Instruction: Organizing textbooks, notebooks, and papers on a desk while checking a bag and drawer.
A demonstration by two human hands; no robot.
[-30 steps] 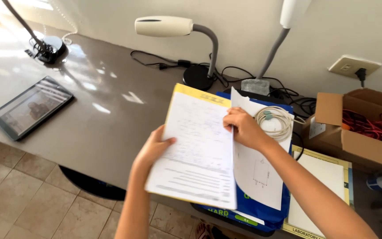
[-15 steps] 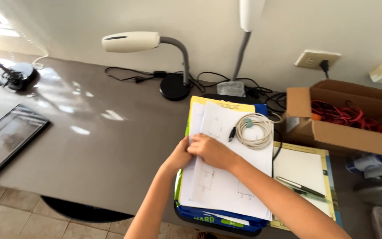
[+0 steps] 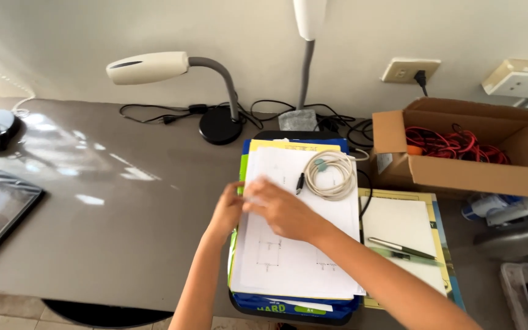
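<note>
Since the earlier frame, both hands had lowered the papers [image 3: 300, 256] flat onto the stack at centre; right hand [image 3: 279, 211] lay open on them, left hand [image 3: 227, 211] gripped their edge, squaring came next

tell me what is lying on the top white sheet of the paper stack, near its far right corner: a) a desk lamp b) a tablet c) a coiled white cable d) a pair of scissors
c: a coiled white cable rests on the top white sheet of the stack, beyond the right hand that lies flat on the sheet.
</note>
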